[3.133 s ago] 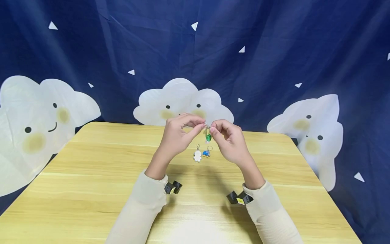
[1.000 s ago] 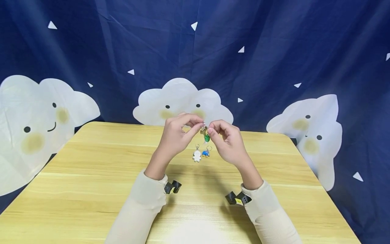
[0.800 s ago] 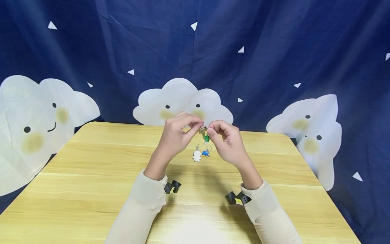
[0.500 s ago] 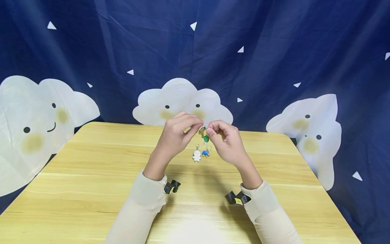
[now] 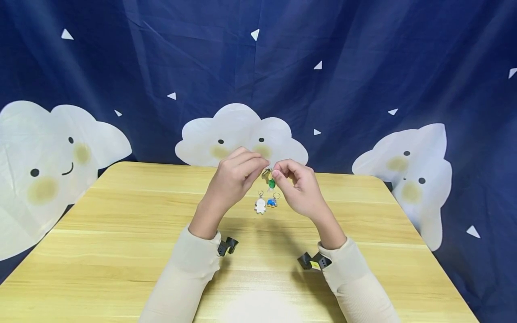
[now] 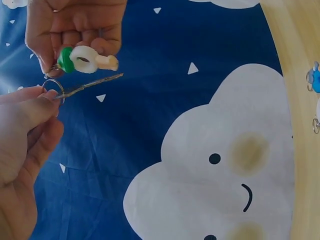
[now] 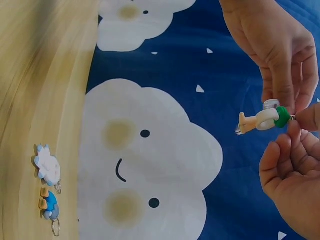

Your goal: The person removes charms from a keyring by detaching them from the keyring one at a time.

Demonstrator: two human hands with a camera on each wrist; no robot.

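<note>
Both hands meet in the air above the table's far edge. My left hand [image 5: 236, 179] pinches a split key ring [image 6: 53, 80] between thumb and fingers, and a metal key [image 6: 92, 85] sticks out from it. My right hand [image 5: 298, 186] pinches the small metal link atop a figurine charm [image 6: 83, 59], green above with white and peach parts below. In the right wrist view, the charm hangs from the thumb and fingertips of that hand. Whether the charm's link is threaded on the split ring cannot be seen.
On the wooden table [image 5: 121, 251], just below the hands, lie a white figure keychain [image 5: 260, 206] and a blue figure keychain [image 5: 272, 203], side by side with their rings away from me. Behind the table hangs a dark blue curtain [image 5: 226, 58] with clouds on it.
Both hands have drifted slightly left with the key and charm. The left fingers have tilted over, covering more of the ring in the head view. The two keychains on the table stay put.
</note>
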